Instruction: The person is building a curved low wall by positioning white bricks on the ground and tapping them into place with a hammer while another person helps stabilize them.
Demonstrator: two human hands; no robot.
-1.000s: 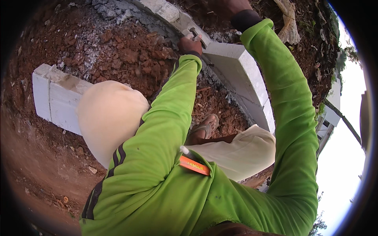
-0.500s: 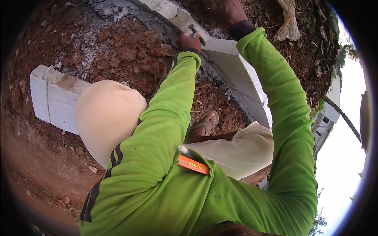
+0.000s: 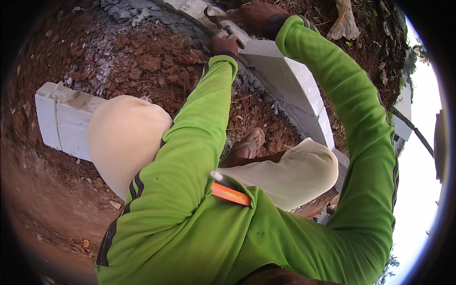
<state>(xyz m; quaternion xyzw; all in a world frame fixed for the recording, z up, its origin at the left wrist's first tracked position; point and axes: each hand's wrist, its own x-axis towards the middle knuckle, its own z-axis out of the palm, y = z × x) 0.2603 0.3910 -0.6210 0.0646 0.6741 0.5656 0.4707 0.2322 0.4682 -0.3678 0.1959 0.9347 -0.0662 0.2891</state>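
My left hand [image 3: 223, 44] is closed around a short dark metal chisel [image 3: 241, 43], resting at the top of the white block wall. One end of the chisel sticks out past my fingers. Just beyond it, my right hand [image 3: 260, 18] grips a hammer [image 3: 210, 15] by its handle. The hammer's curved metal head hangs over the wall's top, close to my left hand and apart from the chisel as far as I can see. Beside both hands, the nearest white block [image 3: 280, 71] of the wall runs toward my knee.
A separate white block [image 3: 61, 118] lies on the soil at the left, partly behind my knee. Loose reddish clods [image 3: 152, 61] fill the ground inside the wall. My sandalled foot [image 3: 249, 142] stands between my knees. A pale sack-like cloth [image 3: 344, 21] lies beyond the wall.
My right hand has moved left along the wall, bringing the hammer head into sight above my left hand. The left hand and chisel have shifted only slightly.
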